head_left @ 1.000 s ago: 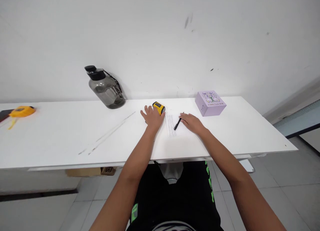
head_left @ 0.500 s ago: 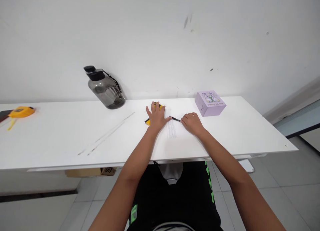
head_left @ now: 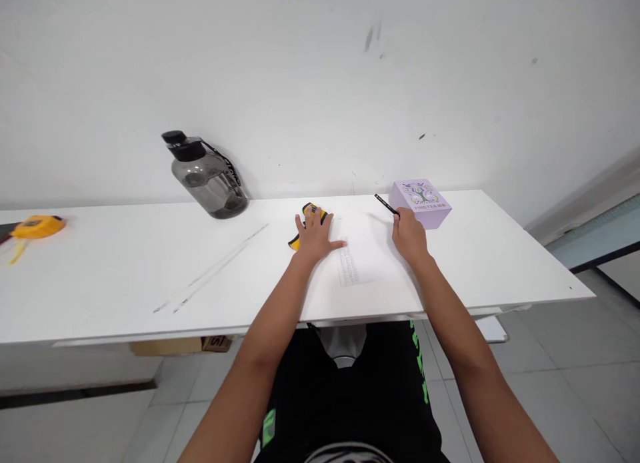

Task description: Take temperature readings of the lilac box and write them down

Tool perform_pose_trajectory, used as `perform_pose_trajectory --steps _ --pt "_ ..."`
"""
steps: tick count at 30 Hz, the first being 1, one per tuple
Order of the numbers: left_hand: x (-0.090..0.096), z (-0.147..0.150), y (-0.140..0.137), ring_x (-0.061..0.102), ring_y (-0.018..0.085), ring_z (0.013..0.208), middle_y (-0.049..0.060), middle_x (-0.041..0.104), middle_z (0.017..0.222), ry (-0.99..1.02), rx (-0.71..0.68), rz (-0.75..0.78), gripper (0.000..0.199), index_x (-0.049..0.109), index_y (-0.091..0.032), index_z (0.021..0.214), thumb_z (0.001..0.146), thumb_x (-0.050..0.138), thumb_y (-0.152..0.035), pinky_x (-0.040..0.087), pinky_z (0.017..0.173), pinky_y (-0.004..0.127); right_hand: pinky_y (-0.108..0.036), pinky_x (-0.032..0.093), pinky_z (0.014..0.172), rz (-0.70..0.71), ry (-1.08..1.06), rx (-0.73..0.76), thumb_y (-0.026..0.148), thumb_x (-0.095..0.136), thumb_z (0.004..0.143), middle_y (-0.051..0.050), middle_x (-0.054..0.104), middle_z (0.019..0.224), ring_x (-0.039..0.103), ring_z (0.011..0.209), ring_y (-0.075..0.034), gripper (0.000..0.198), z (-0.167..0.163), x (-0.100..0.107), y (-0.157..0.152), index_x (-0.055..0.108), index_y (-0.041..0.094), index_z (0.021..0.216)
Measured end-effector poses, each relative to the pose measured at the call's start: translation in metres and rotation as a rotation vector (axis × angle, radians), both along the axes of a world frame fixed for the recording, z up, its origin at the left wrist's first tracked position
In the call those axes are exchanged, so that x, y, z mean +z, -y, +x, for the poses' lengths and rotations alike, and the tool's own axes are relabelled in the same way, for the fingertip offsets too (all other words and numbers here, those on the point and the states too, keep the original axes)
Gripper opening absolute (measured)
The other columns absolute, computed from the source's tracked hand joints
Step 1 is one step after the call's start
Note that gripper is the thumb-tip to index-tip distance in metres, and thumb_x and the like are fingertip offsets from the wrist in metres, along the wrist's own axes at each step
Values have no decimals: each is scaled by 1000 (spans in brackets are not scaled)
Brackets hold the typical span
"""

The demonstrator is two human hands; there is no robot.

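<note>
My left hand (head_left: 314, 241) lies flat with spread fingers over a yellow-and-black object (head_left: 294, 243), whose kind I cannot tell because the hand covers most of it. The thumb of that hand stretches right onto a white sheet of paper (head_left: 364, 273). Rows of small marks run down the paper's left side. My right hand (head_left: 411, 237) is closed around a slim black pencil (head_left: 386, 204), which points up and to the left, raised from the sheet. Just behind the right hand stands a lilac tea box (head_left: 434, 217).
A grey see-through bottle (head_left: 213, 186) with a black lid stands against the wall. Far left on the white table (head_left: 115, 269) lies an orange-yellow tool (head_left: 39, 227). Dark streaks mark the tabletop left of my hands. The table's right end drops to a tiled floor.
My right hand has moved right and lifted the black pencil away from my left thumb. More of the paper shows. My left hand stays on the yellow-and-black object.
</note>
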State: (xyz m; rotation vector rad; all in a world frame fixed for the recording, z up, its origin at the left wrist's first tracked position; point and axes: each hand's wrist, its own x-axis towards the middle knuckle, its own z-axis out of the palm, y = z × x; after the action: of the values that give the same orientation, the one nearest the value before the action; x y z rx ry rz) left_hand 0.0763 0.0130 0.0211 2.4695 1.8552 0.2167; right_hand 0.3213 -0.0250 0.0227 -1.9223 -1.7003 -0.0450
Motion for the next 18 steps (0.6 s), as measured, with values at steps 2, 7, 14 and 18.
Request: perform_pose_trajectory --steps 2,7,14,18 --pt "1 -2 0 -1 40 152 16 18 165 -8 -26 -24 96 35 -23 152 75 59 -75 -2 118 65 -40 47 77 44 -61 22 34 34 98 -19 64 116 63 91 -31 39 4 -1 0 52 13 125" --pt "-1 -4 0 -4 41 152 17 11 166 -29 -113 -29 102 35 -21 152 72 59 -79 -2 117 66 -38 47 74 45 -48 248 40 44 93 -10 69 85 63 73 -26 38 3 -10 1 59 15 118" --pt "-2 6 4 -8 40 152 16 10 166 -5 -97 21 92 46 -22 144 72 60 -77 -5 117 64 -33 51 81 158 -611 430 55 34 97 -7 70 97 66 93 -20 44 -32 -19 2 51 23 121" --pt "-4 11 5 -6 38 153 16 11 166 1 -125 51 84 51 -22 140 75 61 -73 -5 118 63 -28 48 60 5 -869 356 68 27 94 -3 65 79 59 58 -13 54 -42 -30 -8 55 23 92"
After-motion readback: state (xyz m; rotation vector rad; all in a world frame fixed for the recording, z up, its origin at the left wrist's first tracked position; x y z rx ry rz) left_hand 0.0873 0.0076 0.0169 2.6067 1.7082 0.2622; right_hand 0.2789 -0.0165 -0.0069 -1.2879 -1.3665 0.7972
